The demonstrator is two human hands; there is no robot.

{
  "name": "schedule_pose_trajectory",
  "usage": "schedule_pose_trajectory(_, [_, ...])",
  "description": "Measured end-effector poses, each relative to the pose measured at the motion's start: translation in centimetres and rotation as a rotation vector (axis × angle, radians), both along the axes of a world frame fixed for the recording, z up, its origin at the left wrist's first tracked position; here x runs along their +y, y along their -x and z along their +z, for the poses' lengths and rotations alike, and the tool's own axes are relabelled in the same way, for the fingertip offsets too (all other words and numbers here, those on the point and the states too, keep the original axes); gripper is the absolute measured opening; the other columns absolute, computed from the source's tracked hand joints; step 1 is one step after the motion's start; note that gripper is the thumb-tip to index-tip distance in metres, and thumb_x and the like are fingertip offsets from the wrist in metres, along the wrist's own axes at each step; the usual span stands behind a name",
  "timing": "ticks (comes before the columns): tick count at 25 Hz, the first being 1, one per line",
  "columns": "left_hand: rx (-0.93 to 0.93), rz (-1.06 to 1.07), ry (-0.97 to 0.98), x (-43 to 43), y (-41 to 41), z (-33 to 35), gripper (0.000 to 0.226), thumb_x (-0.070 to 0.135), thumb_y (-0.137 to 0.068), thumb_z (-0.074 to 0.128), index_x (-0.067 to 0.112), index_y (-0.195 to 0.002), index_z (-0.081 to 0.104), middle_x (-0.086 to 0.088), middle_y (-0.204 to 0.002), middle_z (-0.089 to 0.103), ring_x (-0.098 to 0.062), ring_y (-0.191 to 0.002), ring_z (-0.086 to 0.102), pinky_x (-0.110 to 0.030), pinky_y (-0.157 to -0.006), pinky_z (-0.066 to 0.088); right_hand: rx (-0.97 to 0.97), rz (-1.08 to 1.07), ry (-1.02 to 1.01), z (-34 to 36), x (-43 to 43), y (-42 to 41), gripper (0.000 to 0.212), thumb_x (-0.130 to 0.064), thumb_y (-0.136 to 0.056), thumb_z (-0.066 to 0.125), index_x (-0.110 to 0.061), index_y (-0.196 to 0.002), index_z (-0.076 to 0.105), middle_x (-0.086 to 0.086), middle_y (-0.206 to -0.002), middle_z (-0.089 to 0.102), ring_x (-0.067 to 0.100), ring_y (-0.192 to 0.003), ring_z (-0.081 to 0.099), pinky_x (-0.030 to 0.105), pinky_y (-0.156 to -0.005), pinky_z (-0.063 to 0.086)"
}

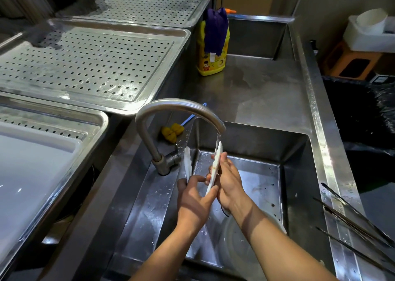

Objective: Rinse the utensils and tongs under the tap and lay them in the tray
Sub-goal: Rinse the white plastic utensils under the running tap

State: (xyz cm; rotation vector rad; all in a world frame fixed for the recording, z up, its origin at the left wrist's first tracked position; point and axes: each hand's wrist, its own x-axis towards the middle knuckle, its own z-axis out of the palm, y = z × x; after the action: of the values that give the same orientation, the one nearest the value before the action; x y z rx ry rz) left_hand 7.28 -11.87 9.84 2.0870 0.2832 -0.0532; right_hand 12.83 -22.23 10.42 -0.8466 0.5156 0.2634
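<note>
The utensil [217, 163] shows edge-on as a white strip, so its kind is unclear. Its lower end is hidden behind the thumb of the left hand [193, 197], and its far side is hidden by the right hand [229, 180]. A white shape beside it at the corner of the sink [295, 173] may be a second piece or a reflection. The tongs [354, 223] run off the right edge, hinge ends out of view. The white tray [32, 163] is cut by the left edge. A bowl [237, 238] lies largely under the right forearm. A cloth [215, 30] covers the top of the bottle [210, 64].
</note>
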Motion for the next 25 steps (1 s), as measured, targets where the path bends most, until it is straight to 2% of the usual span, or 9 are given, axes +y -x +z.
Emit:
schedule_pose_trajectory(4, [0.061,0.038,0.136,0.0,-0.6,-1.1,0.037,0.044,-0.076,0.075,0.018,-0.098,0.06,-0.015,-0.11,0.061,-0.019,-0.097,0.063,-0.038,-0.092,0.051,-0.068,0.072,-0.232,0.0,-0.6,1.7,0.031,0.001,-0.087,0.058,-0.003,-0.118,0.063,0.01,-0.087,0.072,0.02,-0.074,0.069,0.034,-0.07,0.061])
schedule_pose_trajectory(7, [0.131,0.056,0.28,-0.6,-0.7,-1.2,0.058,0.06,-0.062,0.07,0.016,-0.098,0.058,-0.016,-0.11,0.065,-0.027,-0.102,0.065,-0.047,-0.093,0.051,-0.052,0.064,-0.111,0.0,-1.3,0.7,0.022,-0.012,-0.099,0.054,-0.002,-0.118,0.058,0.011,-0.077,0.072,0.021,-0.067,0.069,0.034,-0.063,0.062])
schedule_pose_trajectory(11, [0.169,0.087,0.353,-1.0,-0.9,-0.9,0.058,0.063,-0.056,0.072,0.021,-0.093,0.057,-0.012,-0.098,0.068,-0.028,-0.092,0.066,-0.042,-0.083,0.054,-0.066,0.044,-0.092,0.4,-1.6,0.6,0.031,-0.026,-0.103,0.048,-0.001,-0.118,0.056,0.016,-0.081,0.073,0.025,-0.066,0.069,0.038,-0.065,0.062])
schedule_pose_trajectory(14, [0.082,0.041,0.134,0.0,-0.6,-1.1,0.072,0.06,-0.058,0.074,0.015,-0.111,0.055,-0.015,-0.114,0.058,-0.027,-0.106,0.059,-0.038,-0.092,0.049,-0.115,0.112,0.003,0.7,-2.0,0.8,0.029,-0.027,-0.102,0.051,-0.005,-0.12,0.056,0.021,-0.102,0.072,0.028,-0.077,0.07,0.043,-0.075,0.062])
schedule_pose_trajectory(16, [0.001,-0.033,-0.003,0.4,-0.3,-1.3,0.086,0.056,-0.062,0.077,0.015,-0.131,0.048,-0.004,-0.129,0.046,-0.013,-0.117,0.049,-0.026,-0.099,0.042,-0.093,0.115,0.25,0.8,-2.2,0.0,0.028,-0.032,-0.1,0.056,-0.009,-0.116,0.056,0.02,-0.104,0.072,0.026,-0.072,0.07,0.042,-0.071,0.063])
schedule_pose_trajectory(18, [-0.03,0.006,0.147,0.4,-0.1,-1.3,0.093,0.049,-0.069,0.079,0.023,-0.147,0.034,0.011,-0.14,0.038,0.008,-0.124,0.041,-0.008,-0.1,0.035,-0.066,0.097,0.386,0.8,-2.4,-0.2,0.027,-0.032,-0.098,0.061,-0.01,-0.114,0.056,0.018,-0.099,0.073,0.028,-0.068,0.071,0.039,-0.064,0.062])
schedule_pose_trajectory(20, [0.057,0.157,0.358,0.5,-0.5,-1.6,0.069,0.035,-0.084,0.074,0.027,-0.144,0.04,0.012,-0.141,0.048,0.002,-0.126,0.049,-0.014,-0.098,0.041,-0.083,0.13,0.335,0.6,-2.9,0.6,0.028,-0.032,-0.097,0.063,-0.01,-0.111,0.055,0.02,-0.095,0.074,0.033,-0.07,0.072,0.04,-0.064,0.062])
schedule_pose_trajectory(22, [0.185,0.277,0.416,1.0,-1.5,-2.0,0.023,0.026,-0.093,0.063,0.024,-0.117,0.064,-0.004,-0.118,0.069,-0.023,-0.112,0.064,-0.03,-0.089,0.051,-0.125,0.203,0.25,0.3,-3.5,1.8,0.029,-0.029,-0.097,0.063,-0.008,-0.114,0.055,0.021,-0.1,0.074,0.036,-0.078,0.072,0.043,-0.07,0.062])
schedule_pose_trajectory(25, [0.189,0.35,0.411,1.4,-2.0,-1.9,0.013,0.023,-0.094,0.06,0.016,-0.089,0.07,-0.008,-0.09,0.072,-0.028,-0.085,0.064,-0.037,-0.078,0.051,-0.096,0.199,0.259,-0.2,-4.8,1.4,0.027,-0.015,-0.099,0.059,-0.007,-0.124,0.054,0.016,-0.109,0.075,0.036,-0.091,0.073,0.048,-0.081,0.061])
